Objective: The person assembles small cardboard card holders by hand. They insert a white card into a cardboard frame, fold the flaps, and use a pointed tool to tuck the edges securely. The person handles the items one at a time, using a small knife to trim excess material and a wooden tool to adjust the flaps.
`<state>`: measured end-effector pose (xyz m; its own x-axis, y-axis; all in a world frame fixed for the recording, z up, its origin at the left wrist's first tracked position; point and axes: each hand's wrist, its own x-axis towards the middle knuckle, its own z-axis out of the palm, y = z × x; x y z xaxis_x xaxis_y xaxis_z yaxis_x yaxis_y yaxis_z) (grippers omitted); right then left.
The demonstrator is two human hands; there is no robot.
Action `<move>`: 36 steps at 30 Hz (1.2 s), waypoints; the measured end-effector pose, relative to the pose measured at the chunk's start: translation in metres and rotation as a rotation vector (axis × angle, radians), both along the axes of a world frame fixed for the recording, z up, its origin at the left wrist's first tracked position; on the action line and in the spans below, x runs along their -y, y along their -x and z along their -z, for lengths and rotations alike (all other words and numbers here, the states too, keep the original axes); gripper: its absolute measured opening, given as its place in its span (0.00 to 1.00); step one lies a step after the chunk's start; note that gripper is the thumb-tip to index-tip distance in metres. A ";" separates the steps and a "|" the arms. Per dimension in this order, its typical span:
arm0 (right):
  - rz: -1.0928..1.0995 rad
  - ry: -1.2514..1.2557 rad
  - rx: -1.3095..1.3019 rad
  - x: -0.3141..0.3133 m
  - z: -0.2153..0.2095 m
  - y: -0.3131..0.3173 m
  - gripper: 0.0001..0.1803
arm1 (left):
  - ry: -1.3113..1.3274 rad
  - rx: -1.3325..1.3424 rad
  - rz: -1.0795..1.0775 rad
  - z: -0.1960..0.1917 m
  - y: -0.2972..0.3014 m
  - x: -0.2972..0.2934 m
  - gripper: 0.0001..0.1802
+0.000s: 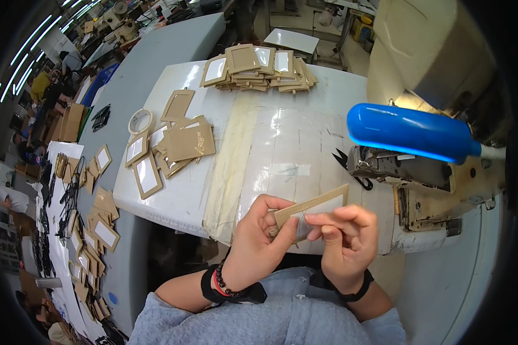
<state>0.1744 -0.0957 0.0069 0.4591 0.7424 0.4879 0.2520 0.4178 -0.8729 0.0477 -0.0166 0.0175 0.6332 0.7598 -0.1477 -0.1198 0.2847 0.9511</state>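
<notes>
We see the left hand [258,247] pinching the near-left corner of a tan holder [312,203], its thumb flat on the front and its fingers folded behind. The right hand [351,241] is half curled, its index fingertip close to the left thumb in front of the holder's pale window; we cannot tell whether it presses the surface or pinches anything there. A dark beaded bracelet [221,282] and a black band circle the left wrist.

The holder looks like smooth, leather-like material, flat and straight-edged, bordering a whitish panel. We find it just above the near edge of the white worktable [155,198], tilted, with its window facing back toward the body. Its longest visible edge slants from the left fingers up toward the far right; the fingers cover too much for us to judge the full shape.

Beyond the hands, the tabletop carries a yellowed, wrinkled strip of tape [230,155]. To the right we have black snips [341,159] beside a worn metal sewing machine [426,172], with a glossy blue rounded cylinder [406,131] above. To the left lies a loose heap of tan holders [191,142] near a cream tape roll [140,122]; a fuller pile [242,59] sits at the far edge. More pieces [105,234] scatter along the grey side table [155,63].
</notes>
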 end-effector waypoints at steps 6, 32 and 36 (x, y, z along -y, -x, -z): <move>0.159 0.072 0.088 -0.001 -0.001 0.011 0.04 | -0.008 0.070 -0.058 0.003 0.000 0.003 0.12; 0.197 0.238 0.250 -0.007 -0.012 0.009 0.06 | -0.045 0.089 -0.154 0.005 -0.001 0.000 0.08; 0.196 0.250 0.242 -0.009 -0.012 0.010 0.06 | -0.025 0.084 -0.222 0.002 -0.004 -0.001 0.10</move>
